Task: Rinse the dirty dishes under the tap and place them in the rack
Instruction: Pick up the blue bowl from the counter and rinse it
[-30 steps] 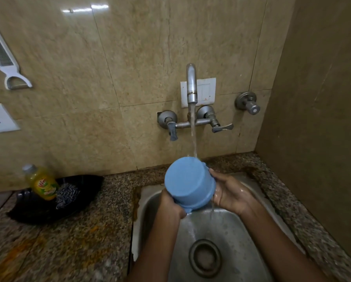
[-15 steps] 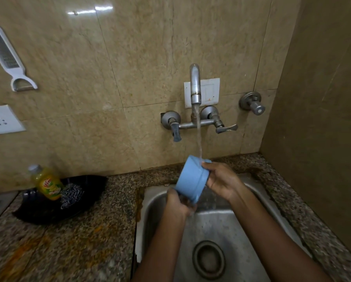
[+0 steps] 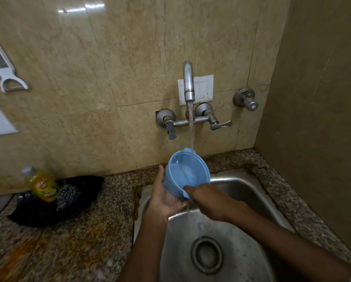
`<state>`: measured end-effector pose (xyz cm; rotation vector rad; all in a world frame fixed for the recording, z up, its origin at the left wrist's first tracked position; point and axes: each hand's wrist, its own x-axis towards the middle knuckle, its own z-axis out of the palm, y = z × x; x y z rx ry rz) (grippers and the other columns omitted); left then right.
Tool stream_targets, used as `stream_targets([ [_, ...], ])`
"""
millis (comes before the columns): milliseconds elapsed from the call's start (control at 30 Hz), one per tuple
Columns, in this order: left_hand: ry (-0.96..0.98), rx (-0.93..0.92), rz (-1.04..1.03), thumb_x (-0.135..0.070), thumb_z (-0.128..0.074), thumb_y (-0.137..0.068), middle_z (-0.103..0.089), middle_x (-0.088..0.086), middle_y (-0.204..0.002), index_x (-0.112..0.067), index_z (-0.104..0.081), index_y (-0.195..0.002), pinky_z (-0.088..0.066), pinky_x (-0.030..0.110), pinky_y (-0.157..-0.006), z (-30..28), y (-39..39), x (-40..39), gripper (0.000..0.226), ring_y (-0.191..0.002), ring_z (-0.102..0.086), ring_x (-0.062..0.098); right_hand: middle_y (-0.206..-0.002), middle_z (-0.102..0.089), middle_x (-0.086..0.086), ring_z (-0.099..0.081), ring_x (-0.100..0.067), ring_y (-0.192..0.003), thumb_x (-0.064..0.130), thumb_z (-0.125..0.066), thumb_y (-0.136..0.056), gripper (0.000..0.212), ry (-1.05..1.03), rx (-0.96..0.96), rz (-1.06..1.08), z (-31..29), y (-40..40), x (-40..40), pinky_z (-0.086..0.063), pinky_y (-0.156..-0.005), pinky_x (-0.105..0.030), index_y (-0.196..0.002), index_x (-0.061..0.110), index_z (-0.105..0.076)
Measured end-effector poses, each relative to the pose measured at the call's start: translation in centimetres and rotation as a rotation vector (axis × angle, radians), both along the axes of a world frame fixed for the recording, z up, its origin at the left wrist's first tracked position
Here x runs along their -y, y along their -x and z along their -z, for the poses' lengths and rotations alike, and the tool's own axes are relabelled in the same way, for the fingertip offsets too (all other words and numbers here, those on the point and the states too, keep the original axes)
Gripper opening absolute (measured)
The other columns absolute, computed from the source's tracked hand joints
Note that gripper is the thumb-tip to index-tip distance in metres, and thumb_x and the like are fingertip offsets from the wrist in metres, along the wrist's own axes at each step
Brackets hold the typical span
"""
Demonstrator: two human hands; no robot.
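A light blue plastic bowl (image 3: 185,174) is held mouth-up over the steel sink (image 3: 231,186), tilted a little toward me. Water runs from the wall tap (image 3: 188,82) straight into it and pools inside. My left hand (image 3: 164,197) cups the bowl from below and from its left side, thumb up along the wall. My right hand (image 3: 209,198) pinches the bowl's near rim, its fingers curled over the edge. A thin stream drips from the bowl's underside into the sink. No rack is in view.
A black tray (image 3: 48,208) on the granite counter left of the sink holds a yellow dish-soap bottle (image 3: 41,185) and a steel scrubber (image 3: 67,195). A white grater (image 3: 1,64) hangs on the tiled wall. A side wall stands close on the right. The drain (image 3: 206,254) lies below.
The bowl has been turned from bottom-up, through sideways, to mouth-up under the stream. My right hand shifted from its far side to the near rim; my left now cups it underneath.
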<state>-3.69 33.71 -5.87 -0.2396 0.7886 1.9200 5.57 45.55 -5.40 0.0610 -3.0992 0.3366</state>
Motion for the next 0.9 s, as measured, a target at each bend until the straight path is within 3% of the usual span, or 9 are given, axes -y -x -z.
stream_targets([
  [67,-0.048,-0.069,-0.104,-0.071,-0.055,-0.078,-0.062,0.025,-0.125,-0.01,-0.056,-0.132,-0.048,0.052,-0.097,1.1,-1.0,-0.9,0.081,-0.118,-0.057,0.039,-0.113,-0.065,-0.006,-0.062,-0.025,-0.104,0.017,-0.053,-0.092,0.026,0.274,-0.096,0.072,-0.5,0.7,1.2,-0.051,-0.085,-0.041,-0.117,0.022,-0.052],
  [167,0.01,-0.155,-0.271,-0.069,-0.057,-0.077,-0.067,0.017,-0.121,-0.018,-0.059,-0.13,-0.056,0.044,-0.084,1.5,-2.1,-1.6,0.073,-0.113,-0.063,0.032,-0.108,-0.067,-0.003,-0.063,-0.021,-0.1,0.018,-0.054,-0.091,0.022,0.532,-0.154,0.147,-0.4,1.1,2.5,-0.051,-0.084,-0.04,-0.112,0.021,-0.057],
  [300,0.088,0.008,0.057,-0.066,-0.071,-0.066,-0.064,0.019,-0.126,-0.016,-0.06,-0.13,-0.05,0.05,-0.092,1.1,0.5,0.1,0.082,-0.115,-0.058,0.036,-0.108,-0.067,-0.008,-0.064,-0.028,-0.097,0.016,-0.053,-0.089,0.033,0.065,-0.128,-0.058,2.4,-0.7,0.9,-0.054,-0.077,-0.042,-0.12,0.024,-0.042],
  [367,0.057,0.038,0.071,-0.069,-0.068,-0.067,-0.061,0.021,-0.129,-0.014,-0.058,-0.131,-0.052,0.048,-0.082,1.1,0.7,0.6,0.085,-0.111,-0.058,0.039,-0.105,-0.067,-0.006,-0.065,-0.027,-0.095,0.016,-0.055,-0.088,0.029,-0.048,-0.175,-0.042,3.0,-0.9,0.1,-0.055,-0.074,-0.041,-0.114,0.025,-0.045],
  [433,0.003,-0.05,-0.058,-0.07,-0.06,-0.075,-0.064,0.021,-0.121,-0.013,-0.055,-0.135,-0.05,0.042,-0.078,1.6,-0.5,0.0,0.083,-0.099,-0.064,0.036,-0.102,-0.068,-0.006,-0.065,-0.027,-0.095,0.023,-0.052,-0.092,0.017,0.134,-0.236,0.061,2.2,-0.4,1.3,-0.053,-0.075,-0.04,-0.109,0.022,-0.052],
  [567,0.096,-0.195,-0.173,-0.068,-0.054,-0.08,-0.064,0.009,-0.104,-0.015,-0.041,-0.146,-0.042,0.043,-0.103,2.1,-2.6,-1.5,0.086,-0.089,-0.062,0.023,-0.103,-0.067,-0.004,-0.063,-0.017,-0.094,0.025,-0.052,-0.096,0.022,0.712,-0.206,0.24,1.2,0.0,3.4,-0.051,-0.082,-0.036,-0.114,0.015,-0.058],
  [667,0.107,-0.047,-0.025,-0.065,-0.066,-0.071,-0.066,0.019,-0.121,-0.016,-0.059,-0.131,-0.051,0.051,-0.093,1.8,-0.7,-0.4,0.078,-0.111,-0.062,0.035,-0.106,-0.067,-0.003,-0.064,-0.019,-0.095,0.023,-0.05,-0.095,0.02,0.298,-0.157,-0.022,3.4,-1.4,1.7,-0.052,-0.079,-0.036,-0.115,0.022,-0.05],
  [733,0.056,-0.008,0.035,-0.068,-0.063,-0.073,-0.064,0.023,-0.122,-0.009,-0.059,-0.127,-0.053,0.05,-0.083,1.4,-0.8,0.4,0.08,-0.111,-0.06,0.039,-0.104,-0.067,-0.003,-0.065,-0.024,-0.095,0.021,-0.05,-0.091,0.019,0.023,-0.153,0.004,4.2,-1.7,0.2,-0.054,-0.077,-0.04,-0.11,0.025,-0.05],
  [900,0.049,-0.161,-0.174,-0.064,-0.067,-0.07,-0.067,0.021,-0.12,-0.012,-0.059,-0.13,-0.056,0.047,-0.085,2.4,-2.9,-0.9,0.079,-0.109,-0.065,0.035,-0.103,-0.068,-0.001,-0.064,-0.017,-0.095,0.03,-0.049,-0.095,0.02,0.551,-0.221,0.175,2.7,-0.9,2.7,-0.052,-0.082,-0.038,-0.11,0.019,-0.058],
])
